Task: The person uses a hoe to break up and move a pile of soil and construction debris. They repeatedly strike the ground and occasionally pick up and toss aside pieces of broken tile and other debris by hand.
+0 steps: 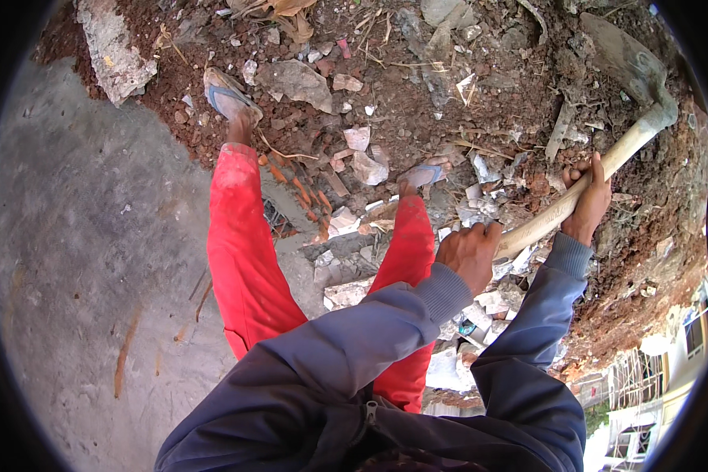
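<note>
A hoe (628,149) slants up to the right, with a pale wooden handle and a wide, soil-coated metal blade (623,59). My left hand (470,257) is closed around the handle's lower end. Farther up the handle, my right hand (591,198) wraps it from beneath, with fingertips showing on the far side. The blade is at the upper right, over the dirt and debris; whether it touches the ground I cannot tell.
Reddish soil (527,118) with broken concrete and tile pieces (370,167) lies around my sandalled feet. A large concrete chunk (116,51) sits at the far left. Grey concrete floor (94,236) spreads along the left. Exposed bricks (303,191) show between my legs.
</note>
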Motion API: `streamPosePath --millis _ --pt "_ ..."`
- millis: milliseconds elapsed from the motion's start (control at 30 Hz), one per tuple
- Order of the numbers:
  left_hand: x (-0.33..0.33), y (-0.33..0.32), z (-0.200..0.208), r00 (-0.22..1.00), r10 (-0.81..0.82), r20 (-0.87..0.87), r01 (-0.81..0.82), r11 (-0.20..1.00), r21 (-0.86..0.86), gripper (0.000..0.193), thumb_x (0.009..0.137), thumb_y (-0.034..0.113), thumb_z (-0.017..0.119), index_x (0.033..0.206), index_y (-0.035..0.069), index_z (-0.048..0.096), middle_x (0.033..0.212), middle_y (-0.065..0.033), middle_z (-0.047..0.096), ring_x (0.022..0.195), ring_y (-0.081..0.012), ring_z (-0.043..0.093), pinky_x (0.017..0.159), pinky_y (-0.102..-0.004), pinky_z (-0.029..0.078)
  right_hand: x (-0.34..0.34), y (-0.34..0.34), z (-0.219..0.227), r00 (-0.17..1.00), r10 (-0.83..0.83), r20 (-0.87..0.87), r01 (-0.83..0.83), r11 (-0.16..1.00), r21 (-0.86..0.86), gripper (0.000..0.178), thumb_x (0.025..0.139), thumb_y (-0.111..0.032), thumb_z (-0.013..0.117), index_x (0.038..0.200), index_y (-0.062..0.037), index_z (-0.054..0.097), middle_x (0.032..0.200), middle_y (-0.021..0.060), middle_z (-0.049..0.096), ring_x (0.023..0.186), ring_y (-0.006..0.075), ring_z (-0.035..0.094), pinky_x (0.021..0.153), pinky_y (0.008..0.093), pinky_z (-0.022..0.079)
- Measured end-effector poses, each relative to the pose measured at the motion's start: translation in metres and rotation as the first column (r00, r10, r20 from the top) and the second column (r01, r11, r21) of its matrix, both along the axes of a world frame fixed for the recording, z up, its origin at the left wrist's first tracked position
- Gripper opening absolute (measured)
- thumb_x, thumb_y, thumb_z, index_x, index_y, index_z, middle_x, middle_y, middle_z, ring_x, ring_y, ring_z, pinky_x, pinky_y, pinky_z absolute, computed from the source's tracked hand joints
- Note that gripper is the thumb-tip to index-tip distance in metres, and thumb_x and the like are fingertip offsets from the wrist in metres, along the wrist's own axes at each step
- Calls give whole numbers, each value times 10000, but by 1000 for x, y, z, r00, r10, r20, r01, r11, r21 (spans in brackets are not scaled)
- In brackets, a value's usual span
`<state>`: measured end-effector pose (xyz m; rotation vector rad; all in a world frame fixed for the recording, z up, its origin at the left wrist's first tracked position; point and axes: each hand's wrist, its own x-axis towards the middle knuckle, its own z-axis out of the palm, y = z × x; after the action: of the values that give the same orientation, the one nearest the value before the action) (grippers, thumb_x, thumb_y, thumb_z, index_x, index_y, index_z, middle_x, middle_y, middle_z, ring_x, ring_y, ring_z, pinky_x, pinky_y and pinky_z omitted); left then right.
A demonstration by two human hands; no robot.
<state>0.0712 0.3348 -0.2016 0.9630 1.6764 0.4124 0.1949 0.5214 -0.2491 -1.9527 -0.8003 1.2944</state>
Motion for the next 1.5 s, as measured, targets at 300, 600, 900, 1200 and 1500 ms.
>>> streamPosePath --millis 300,600,900,1200,1500 --pt "-72 59 46 990 -124 -65 131 983 126 261 777 153 722 986 72 588 862 -130 666 737 -366 666 638 -455 534 4 -63 -9 933 -334 133 336 942 8 358 1037 -292 417 1220 -2 521 922 86 599 825 158 588 743 295 523" --pt "-54 53 37 941 -325 -93 311 941 -137 279 816 191 662 1042 75 547 827 -201 669 761 -423 670 677 -519 532 -71 184 53 816 165 553 -492 700 518 398 920 -259 630 1185 35 591 1132 216 607 1067 285 615 944 397 493" --pt "-12 40 28 925 -374 66 378 923 -70 336 805 61 632 1098 18 473 908 -224 651 753 -413 683 631 -502 557 -110 363 -47 152 423 893 -769 618 -162 779 928 -552 450 1483 -16 347 1514 316 282 1379 477 335 1152 511 290" --pt "-4 17 -4 931 -298 209 308 951 -12 357 748 90 681 1032 52 468 877 -174 669 791 -395 677 696 -502 544 76 143 -16 646 392 655 -327 917 -227 927 882 -414 692 1442 123 185 1183 366 535 949 378 676 782 462 595" --pt "-20 -4 -80 997 -31 67 14 971 239 265 749 92 706 1001 80 624 844 -189 667 798 -409 659 689 -462 526 -37 97 48 996 -37 83 18 975 220 252 895 -96 677 990 25 478 734 75 591 506 130 579 414 269 553"
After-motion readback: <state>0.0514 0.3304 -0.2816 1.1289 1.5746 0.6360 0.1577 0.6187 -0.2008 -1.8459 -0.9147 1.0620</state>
